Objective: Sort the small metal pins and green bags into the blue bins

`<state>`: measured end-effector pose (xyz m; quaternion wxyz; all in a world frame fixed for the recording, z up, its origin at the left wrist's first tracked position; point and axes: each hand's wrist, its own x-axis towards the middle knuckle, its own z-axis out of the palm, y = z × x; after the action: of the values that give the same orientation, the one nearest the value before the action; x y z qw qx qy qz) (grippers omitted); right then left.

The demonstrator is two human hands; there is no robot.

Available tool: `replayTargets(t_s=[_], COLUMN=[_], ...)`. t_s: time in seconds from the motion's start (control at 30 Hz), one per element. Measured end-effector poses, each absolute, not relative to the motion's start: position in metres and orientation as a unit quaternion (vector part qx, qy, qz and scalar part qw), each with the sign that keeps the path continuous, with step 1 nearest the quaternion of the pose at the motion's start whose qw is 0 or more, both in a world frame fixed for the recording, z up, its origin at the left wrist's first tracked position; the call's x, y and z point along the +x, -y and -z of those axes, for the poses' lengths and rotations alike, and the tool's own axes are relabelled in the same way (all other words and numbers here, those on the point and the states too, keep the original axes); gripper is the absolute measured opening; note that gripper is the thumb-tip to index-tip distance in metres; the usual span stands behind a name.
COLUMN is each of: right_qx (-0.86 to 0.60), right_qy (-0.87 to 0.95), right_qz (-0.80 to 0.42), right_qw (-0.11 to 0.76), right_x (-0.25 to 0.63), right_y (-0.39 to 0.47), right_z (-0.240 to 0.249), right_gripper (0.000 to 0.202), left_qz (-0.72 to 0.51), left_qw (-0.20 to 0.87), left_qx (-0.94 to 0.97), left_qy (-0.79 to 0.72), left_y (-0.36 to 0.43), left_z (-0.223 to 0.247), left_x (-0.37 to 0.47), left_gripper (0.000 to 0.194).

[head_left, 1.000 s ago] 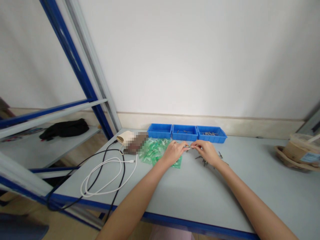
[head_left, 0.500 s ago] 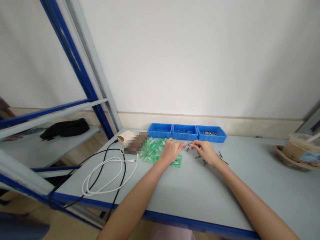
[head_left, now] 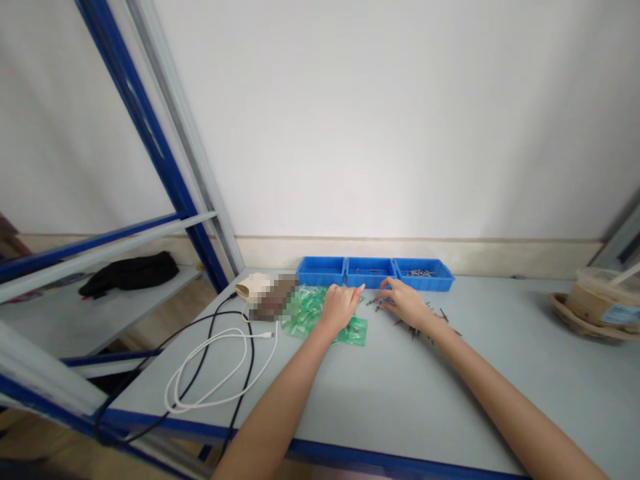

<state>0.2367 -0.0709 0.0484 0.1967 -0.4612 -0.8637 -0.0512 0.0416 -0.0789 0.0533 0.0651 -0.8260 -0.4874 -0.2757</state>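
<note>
My left hand (head_left: 342, 307) is closed over the right part of the green plastic bags (head_left: 305, 310); what its fingers hold, if anything, is too small to make out. To the right, my right hand (head_left: 404, 301) has its fingers apart and bent down over small metal pieces (head_left: 379, 305) on the table. More dark metal pieces (head_left: 444, 315) lie scattered under and beside my right wrist. Behind the hands stand three joined blue bins: the left bin (head_left: 321, 272) shows nothing inside, the middle bin (head_left: 370, 282) holds a few thin pieces, and the right bin (head_left: 425, 283) holds several metal pieces.
A white cable (head_left: 215, 403) and a black cable (head_left: 249, 367) loop over the left of the table (head_left: 390, 400). Near them lie a beige pouch (head_left: 254, 287) and a blurred brown item (head_left: 273, 300). A plastic cup (head_left: 600, 297) sits in a holder at the right.
My hands have moved apart: the fingertips were nearly together around a small metal piece. My right hand has opened and a metal piece lies below it. The view has tilted slightly upward.
</note>
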Motion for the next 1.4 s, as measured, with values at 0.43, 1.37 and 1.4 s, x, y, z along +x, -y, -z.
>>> replayTargets(t_s=[0.43,1.37,1.4], right_qx=[-0.476,-0.445,-0.447], right_qy=[0.790,0.855,0.855], right_qz=[-0.242,-0.054,-0.047], right_qw=[0.302,0.261,0.260], right_x=[0.233,0.250,0.250], right_y=[0.090,0.109,0.110], right_z=[-0.046,-0.069,-0.069], right_gripper=[0.018,0.014,0.017], left_qz=[0.173,0.188,0.192], left_qw=[0.121,0.089,0.085], left_qx=[-0.919,-0.913,-0.912], left_qy=[0.334,0.350,0.351], left_y=[0.084,0.094,0.095], left_z=[-0.043,-0.048,-0.048], left_x=[0.051,0.062,0.062], left_gripper=[0.020,0.029,0.028])
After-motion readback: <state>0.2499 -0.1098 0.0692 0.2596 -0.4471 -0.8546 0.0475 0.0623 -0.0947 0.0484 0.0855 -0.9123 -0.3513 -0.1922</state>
